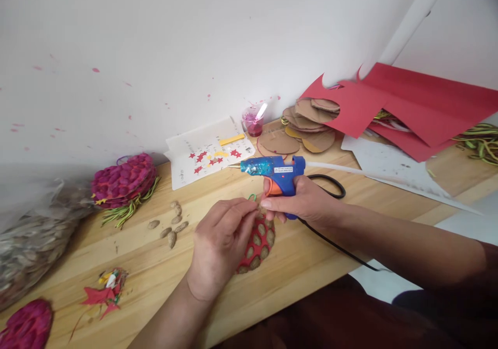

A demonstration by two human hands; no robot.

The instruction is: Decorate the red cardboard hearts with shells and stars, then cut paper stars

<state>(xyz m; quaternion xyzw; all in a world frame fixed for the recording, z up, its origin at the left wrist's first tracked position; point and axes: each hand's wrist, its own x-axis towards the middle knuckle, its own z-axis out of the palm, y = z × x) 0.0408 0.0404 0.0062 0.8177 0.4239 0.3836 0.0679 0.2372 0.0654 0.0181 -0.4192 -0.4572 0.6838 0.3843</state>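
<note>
Just beside the left hand (223,235), on its right and below the right hand (307,201), lies a red piece (259,243) studded with peanut-like pods. The left hand is the nearer, its fingers covering the piece's upper left side. They are bent and drawn together as in a pinch close by a small green loop (252,197); whether anything sits between the fingertips cannot be told. What shows of the piece slants from under the left wrist's side up towards the fingertips of both hands, but too much is hidden to give its true long axis.

The right hand is wrapped firmly around the handle of a blue glue gun (286,175), fingers at its orange trigger (274,187). The gun's long axis lies crosswise: its metal nozzle (235,166) points left, beyond the left hand, rather than down at the piece, and a white glue stick (334,167) trails off rightward. Loose peanut-like pods (172,239) lie left of the left hand, well apart from the gun.
</note>
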